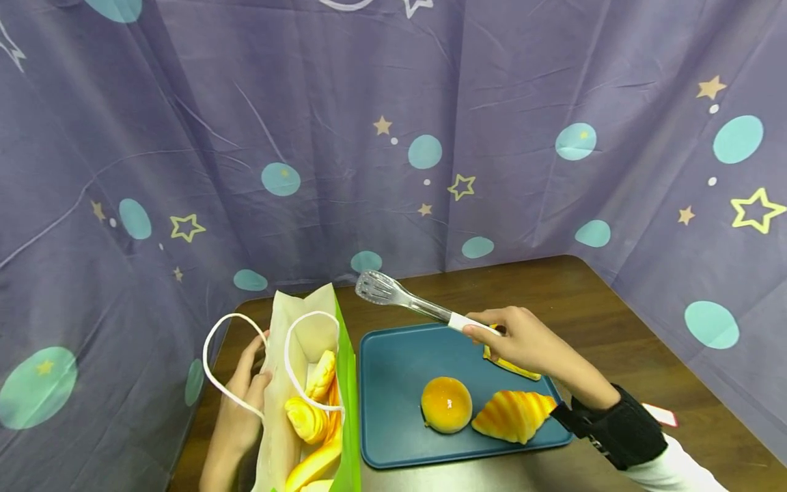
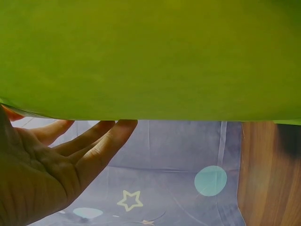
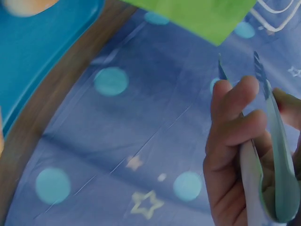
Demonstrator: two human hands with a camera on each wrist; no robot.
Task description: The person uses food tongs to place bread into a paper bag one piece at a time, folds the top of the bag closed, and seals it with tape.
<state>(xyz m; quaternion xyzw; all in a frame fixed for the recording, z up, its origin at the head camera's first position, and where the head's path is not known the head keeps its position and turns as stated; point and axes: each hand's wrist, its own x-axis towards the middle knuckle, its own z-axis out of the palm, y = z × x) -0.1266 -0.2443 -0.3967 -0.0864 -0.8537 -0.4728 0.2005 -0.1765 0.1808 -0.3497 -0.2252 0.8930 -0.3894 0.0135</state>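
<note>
A green paper bag [image 1: 349,410] with a white inside and white cord handles stands upright at the left, its mouth facing up. Several bread pieces [image 1: 307,420] lie in it. My left hand [image 1: 242,403] holds the bag at its left rim, fingertips partly hidden by the green side [image 2: 150,61] in the left wrist view. My right hand [image 1: 522,342] grips metal tongs [image 1: 424,305] by their white handle, above the tray. The tongs' slotted heads point toward the bag with nothing between them; their tips stand apart in the right wrist view.
A blue tray [image 1: 393,383] sits right of the bag. On it are a round bun [image 1: 447,404], a croissant [image 1: 515,415] and a yellow-edged piece [image 1: 516,370] partly behind my right hand. A star-patterned curtain [image 1: 369,137] hangs behind the wooden table [image 1: 553,280].
</note>
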